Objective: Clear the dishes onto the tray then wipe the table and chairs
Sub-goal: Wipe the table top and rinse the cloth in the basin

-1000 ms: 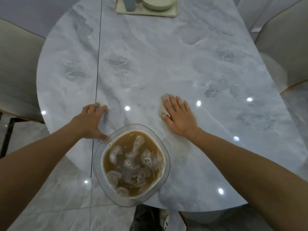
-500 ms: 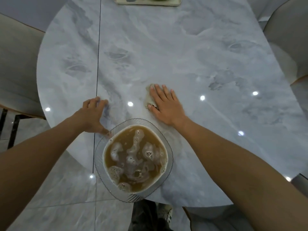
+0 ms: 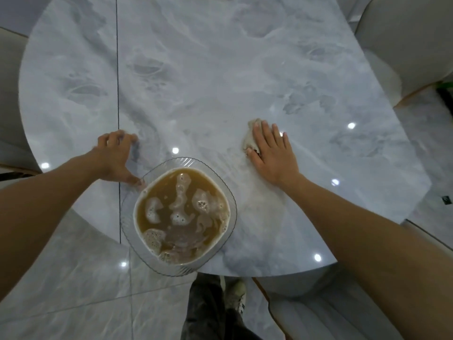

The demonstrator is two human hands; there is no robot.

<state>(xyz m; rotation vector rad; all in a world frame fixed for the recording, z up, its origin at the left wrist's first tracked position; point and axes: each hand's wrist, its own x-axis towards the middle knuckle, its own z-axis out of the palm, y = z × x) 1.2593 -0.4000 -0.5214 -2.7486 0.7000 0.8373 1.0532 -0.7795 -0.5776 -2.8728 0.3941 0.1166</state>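
Head view: right hand (image 3: 272, 155), fingers (image 3: 266, 137) flat on cloth (image 3: 248, 141), has slid rightward; left hand (image 3: 115, 158) rests loosely curled beside bowl (image 3: 171, 164).

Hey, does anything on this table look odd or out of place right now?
Yes: the clear bowl of brown, foamy liquid sits at the near edge of the table, its rim seemingly jutting past, by the left hand. It is nearly full, so a nudge might spill it. The right hand presses a cloth flat.

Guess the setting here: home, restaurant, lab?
Likely a home dining area: a marble-look dining table, cream upholstered chairs around it, and glossy floor tiles. A restaurant can't be ruled out.
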